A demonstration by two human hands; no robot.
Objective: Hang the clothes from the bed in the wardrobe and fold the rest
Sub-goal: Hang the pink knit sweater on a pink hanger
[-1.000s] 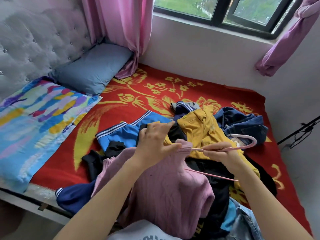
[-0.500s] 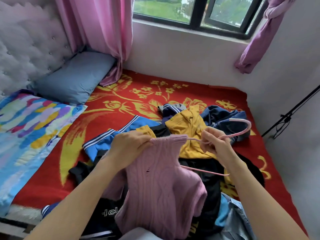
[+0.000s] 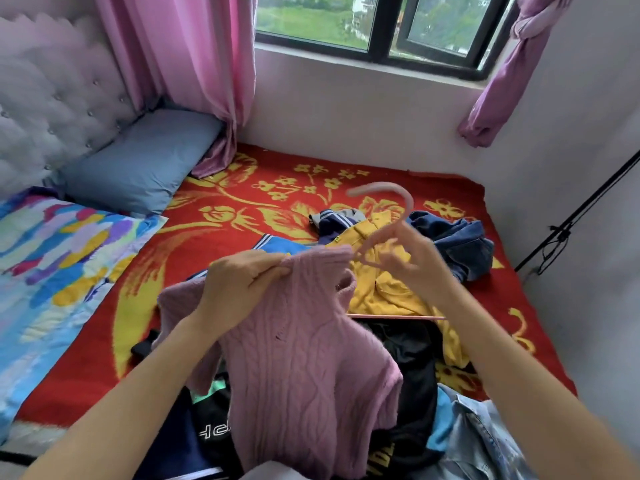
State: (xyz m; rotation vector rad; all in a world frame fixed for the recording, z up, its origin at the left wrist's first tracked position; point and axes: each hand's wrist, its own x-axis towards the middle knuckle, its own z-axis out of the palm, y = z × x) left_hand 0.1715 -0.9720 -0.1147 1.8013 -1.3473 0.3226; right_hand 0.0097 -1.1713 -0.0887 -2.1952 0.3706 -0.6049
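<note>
Left hand (image 3: 242,285) pinches the pink sweater (image 3: 304,358) by its collar above the bed (image 3: 194,258); right hand (image 3: 408,261), blurred, grips the pink hanger (image 3: 410,204) just right of the collar, hook up, bar crosswise, left end inside the neck.

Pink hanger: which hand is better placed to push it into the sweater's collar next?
Right. The right hand holds the hanger beside the collar; the left hand grips the pink sweater there.

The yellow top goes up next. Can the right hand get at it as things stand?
Probably, once free: the yellow top lies uncovered just under the right hand, with nothing between them. But that hand holds the hanger, partly inside the sweater that the left hand grips.
</note>
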